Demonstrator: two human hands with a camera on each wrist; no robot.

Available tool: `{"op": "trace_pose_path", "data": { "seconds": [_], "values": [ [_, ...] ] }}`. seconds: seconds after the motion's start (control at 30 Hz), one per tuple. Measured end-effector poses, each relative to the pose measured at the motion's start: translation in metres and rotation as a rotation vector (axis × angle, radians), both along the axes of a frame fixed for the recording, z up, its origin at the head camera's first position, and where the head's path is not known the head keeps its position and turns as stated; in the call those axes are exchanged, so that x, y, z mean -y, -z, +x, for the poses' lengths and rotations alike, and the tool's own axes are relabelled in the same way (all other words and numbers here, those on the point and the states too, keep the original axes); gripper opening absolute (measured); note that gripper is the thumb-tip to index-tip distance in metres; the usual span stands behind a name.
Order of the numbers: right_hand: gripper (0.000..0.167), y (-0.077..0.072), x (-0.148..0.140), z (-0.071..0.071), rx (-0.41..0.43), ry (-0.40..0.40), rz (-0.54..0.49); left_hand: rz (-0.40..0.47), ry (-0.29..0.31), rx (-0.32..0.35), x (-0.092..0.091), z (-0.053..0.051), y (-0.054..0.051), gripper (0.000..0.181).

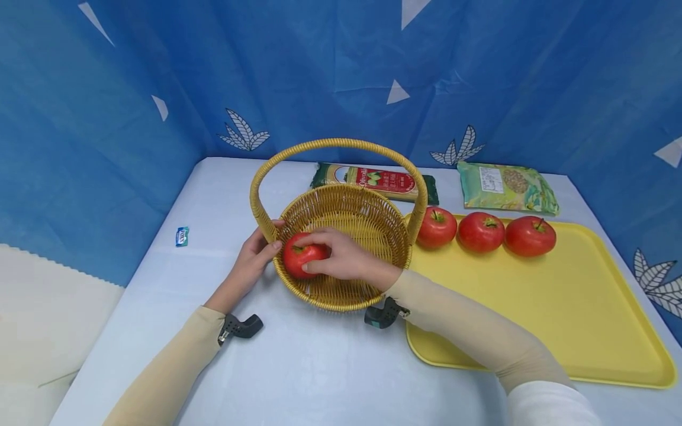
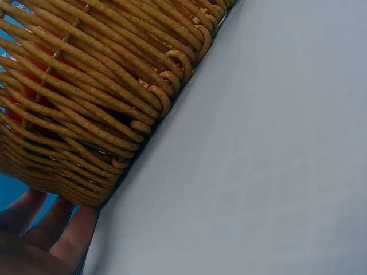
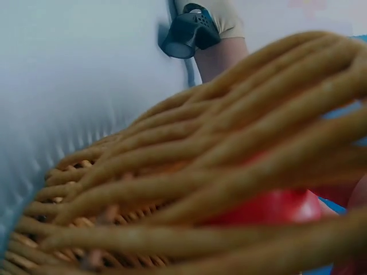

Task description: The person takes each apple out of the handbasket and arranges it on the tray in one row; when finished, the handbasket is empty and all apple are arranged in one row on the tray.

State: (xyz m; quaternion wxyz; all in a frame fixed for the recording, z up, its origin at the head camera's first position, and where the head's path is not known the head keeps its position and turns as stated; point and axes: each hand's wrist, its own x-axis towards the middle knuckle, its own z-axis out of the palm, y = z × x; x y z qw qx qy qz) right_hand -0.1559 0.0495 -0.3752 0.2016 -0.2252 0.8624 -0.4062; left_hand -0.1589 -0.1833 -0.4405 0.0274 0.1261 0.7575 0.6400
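Observation:
A yellow-brown wicker basket (image 1: 373,222) with a tall arched handle stands upright on the table. My left hand (image 1: 254,254) grips its left rim beside the handle's base, thumb over the edge. In the left wrist view, the fingers (image 2: 73,240) touch the woven outside wall. Inside the basket, at its left, my right hand (image 1: 341,253) holds a red apple (image 1: 299,260), with fingers and thumb around it. Through the weave in the right wrist view, part of the red apple (image 3: 275,207) shows; that view hides most of the hand.
At the right lies a yellow tray (image 1: 533,331) with three red apples (image 1: 481,232) along its back edge. Behind the basket are a noodle packet (image 1: 394,182) and a green bag (image 1: 511,188). A small blue-green packet (image 1: 182,236) lies at the left.

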Motion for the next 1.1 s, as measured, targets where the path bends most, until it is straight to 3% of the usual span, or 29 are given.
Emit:
{"op": "trace_pose_path", "data": {
  "seconds": [0.3,1.1],
  "values": [
    [0.033,0.0016,-0.0011,0.0,0.017,0.009,-0.013,-0.005,0.002,0.008,-0.0003,0.0007,-0.0006,0.048],
    [0.029,-0.0002,0.0005,0.0013,0.039,-0.053,-0.007,-0.004,0.004,0.005,-0.0001,0.0008,-0.0007,0.048]
  ]
}}
